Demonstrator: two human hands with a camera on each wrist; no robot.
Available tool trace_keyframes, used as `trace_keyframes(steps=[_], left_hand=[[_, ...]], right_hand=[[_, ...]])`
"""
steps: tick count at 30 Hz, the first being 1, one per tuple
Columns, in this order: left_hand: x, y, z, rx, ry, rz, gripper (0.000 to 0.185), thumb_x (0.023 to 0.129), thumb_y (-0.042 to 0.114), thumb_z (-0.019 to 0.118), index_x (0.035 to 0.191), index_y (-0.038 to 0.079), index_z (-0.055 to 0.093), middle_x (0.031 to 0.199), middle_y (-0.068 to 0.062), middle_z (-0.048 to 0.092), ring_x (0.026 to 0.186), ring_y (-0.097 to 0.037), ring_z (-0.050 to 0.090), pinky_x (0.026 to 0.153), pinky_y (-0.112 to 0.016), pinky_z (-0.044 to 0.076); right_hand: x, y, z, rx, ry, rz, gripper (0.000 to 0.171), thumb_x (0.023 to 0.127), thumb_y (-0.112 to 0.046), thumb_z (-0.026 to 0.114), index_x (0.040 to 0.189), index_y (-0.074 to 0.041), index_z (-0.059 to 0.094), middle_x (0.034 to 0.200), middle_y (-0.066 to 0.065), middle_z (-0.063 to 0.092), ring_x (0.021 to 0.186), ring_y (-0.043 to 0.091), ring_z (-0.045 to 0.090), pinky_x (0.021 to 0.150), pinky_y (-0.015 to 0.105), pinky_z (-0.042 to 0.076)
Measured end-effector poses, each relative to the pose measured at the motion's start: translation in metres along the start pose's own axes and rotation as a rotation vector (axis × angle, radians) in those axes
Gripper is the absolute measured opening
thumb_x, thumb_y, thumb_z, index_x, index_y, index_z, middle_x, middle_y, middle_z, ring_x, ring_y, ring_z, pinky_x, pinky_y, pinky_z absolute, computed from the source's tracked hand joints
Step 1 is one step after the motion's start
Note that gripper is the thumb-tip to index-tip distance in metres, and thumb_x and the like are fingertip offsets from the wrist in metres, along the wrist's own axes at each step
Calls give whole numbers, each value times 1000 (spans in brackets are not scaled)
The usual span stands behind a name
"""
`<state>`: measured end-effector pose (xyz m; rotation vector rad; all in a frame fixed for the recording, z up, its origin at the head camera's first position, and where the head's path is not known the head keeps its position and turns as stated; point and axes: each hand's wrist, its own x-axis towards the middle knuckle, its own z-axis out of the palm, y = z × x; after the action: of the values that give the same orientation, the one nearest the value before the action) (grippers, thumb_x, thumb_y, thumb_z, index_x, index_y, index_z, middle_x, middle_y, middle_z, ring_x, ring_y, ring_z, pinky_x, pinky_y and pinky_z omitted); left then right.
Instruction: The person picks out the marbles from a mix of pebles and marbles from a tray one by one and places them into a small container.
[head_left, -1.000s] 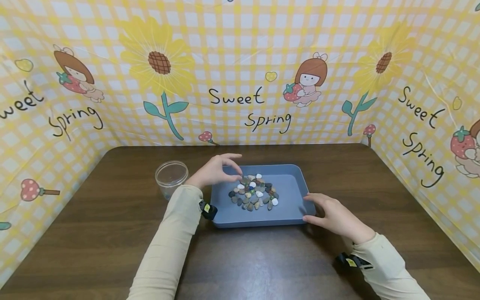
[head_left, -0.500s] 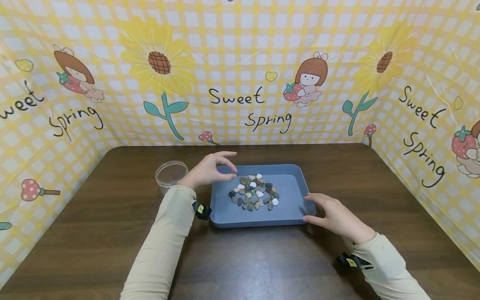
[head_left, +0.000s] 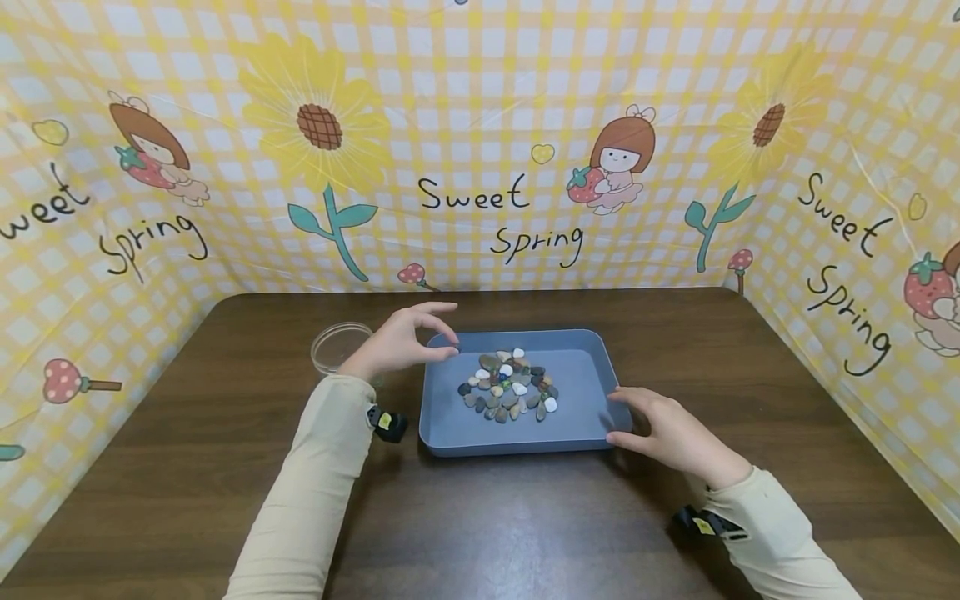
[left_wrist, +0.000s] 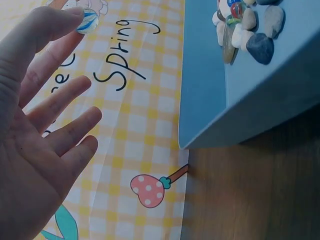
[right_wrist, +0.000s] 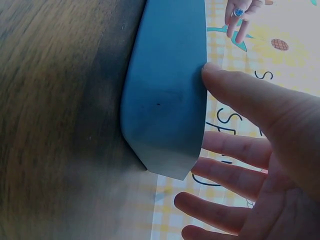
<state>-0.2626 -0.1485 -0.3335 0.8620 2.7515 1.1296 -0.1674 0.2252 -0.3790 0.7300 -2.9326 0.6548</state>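
My left hand (head_left: 399,340) pinches a clear glass marble (left_wrist: 88,22) with blue streaks between thumb and index finger; its other fingers are spread. It hovers over the left rim of a blue-grey tray (head_left: 581,408). Behind that hand stands a clear round jar (head_left: 330,346), partly hidden by it. Small pebbles (head_left: 501,413) in grey, brown and white lie heaped in the tray, with a few coloured marbles (left_wrist: 236,11) among them. At the tray's right side my right hand (head_left: 671,429) touches the rim with thumb and fingertips, the fingers fairly straight.
The tray and jar stand on a dark brown wooden table (head_left: 525,525). A yellow checked cloth (head_left: 480,100) with printed flowers and figures rises like a wall behind the table and along both sides. Each wrist wears a small black camera.
My left hand has moved left with the marble, from above the pebbles to the tray's left rim, and now covers more of the jar. My right hand has stayed put.
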Motion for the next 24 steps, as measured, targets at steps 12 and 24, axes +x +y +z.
trace_keyframes(steps=[12, 24], left_hand=[[-11, -6, -11, -13, 39, -34, 11, 81, 18, 71, 91, 13, 73, 145, -8, 43, 138, -33, 32, 108, -57, 30], [-22, -12, -25, 7, 71, -46, 11, 81, 18, 71, 91, 14, 72, 144, -8, 44, 138, -32, 33, 106, -55, 32]], right_hand=[[-1, -1, -1, 2, -2, 5, 52, 80, -28, 72, 121, 2, 57, 125, 21, 58, 117, 35, 55, 95, 50, 46], [0, -3, -2, 1, -5, 1, 52, 80, -27, 72, 121, 3, 57, 125, 22, 58, 117, 36, 55, 95, 50, 45]])
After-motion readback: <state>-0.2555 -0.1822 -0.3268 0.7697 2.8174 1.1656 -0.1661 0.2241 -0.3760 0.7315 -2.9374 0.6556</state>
